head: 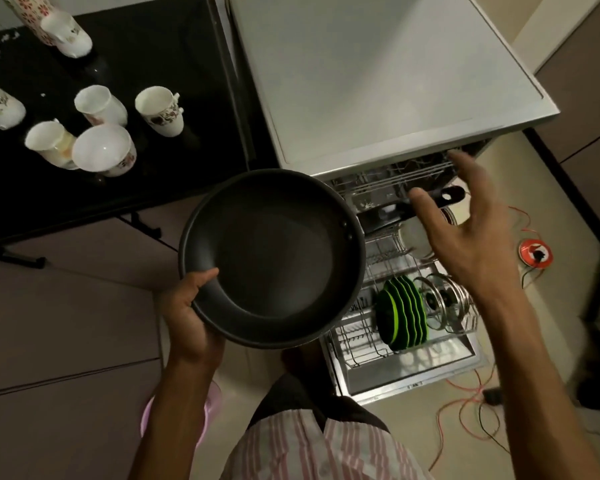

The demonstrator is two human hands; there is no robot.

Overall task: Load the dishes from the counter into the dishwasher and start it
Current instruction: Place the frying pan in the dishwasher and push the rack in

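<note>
Loading step, pan in hand, not yet racked.

Nearest: left hand [187, 308] grips the near-left rim of the dark frying pan [272, 258], thumb hooked over the lip into the bowl, fingers underneath. Pan is carried in the air, roughly level, over the floor just left of the dishwasher [378, 98]. Its handle [444, 196] points far-right, across the racks.

Right hand [465, 230] is spread wide, fingers straight, gripping nothing. It hovers over the racks near the handle end. Thumb overlaps the handle in view; can't tell if it touches.

Lower rack [361, 348] is pulled out over the open door. It holds a row of green plates [404, 311] standing on edge, with glass lids [444, 301] just right of them. Its near-left section shows bare tines. A white cup or bowl [418, 239] sits further back. Upper rack [395, 176] sticks out a little from under the machine top.

Next move, my read: right hand takes the handle or steadies the rack, then the pan gets tilted on edge and set in the bare part of the lower rack. It's wide, so watch clearance against the plates and the upper rack.

Far left: black worktop [170, 64] has several white cups [160, 110] and a white bowl [103, 148] waiting. Plenty left before starting the machine.
</note>
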